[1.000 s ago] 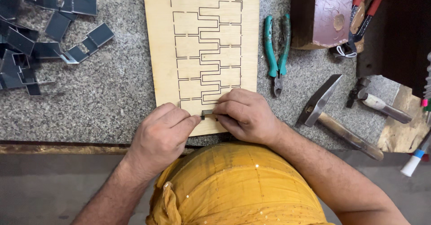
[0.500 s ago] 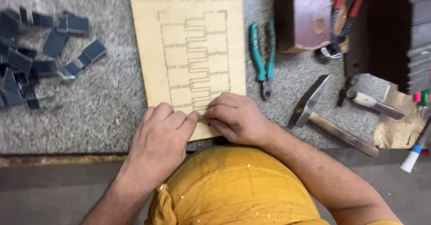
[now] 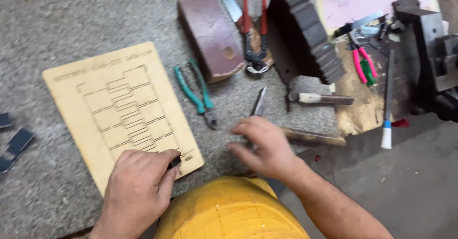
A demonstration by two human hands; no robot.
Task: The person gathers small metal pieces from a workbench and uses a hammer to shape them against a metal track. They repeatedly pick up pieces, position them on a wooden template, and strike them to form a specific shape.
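Low in the frame, left hand (image 3: 138, 191) fingers pinch a small dark metal piece (image 3: 175, 161) at the slotted wooden board's (image 3: 81, 100) near corner, most slots apparently unfilled, while right hand (image 3: 265, 146), open and blurred, hovers near a hammer (image 3: 310, 136).

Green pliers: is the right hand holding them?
No. The green pliers lie untouched on the stone surface beside the wooden board; the right hand is empty, nearer the hammer.

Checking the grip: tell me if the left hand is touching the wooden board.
Touching. The head view shows the left hand resting on the board's near corner, fingers pressing a small dark piece against it.
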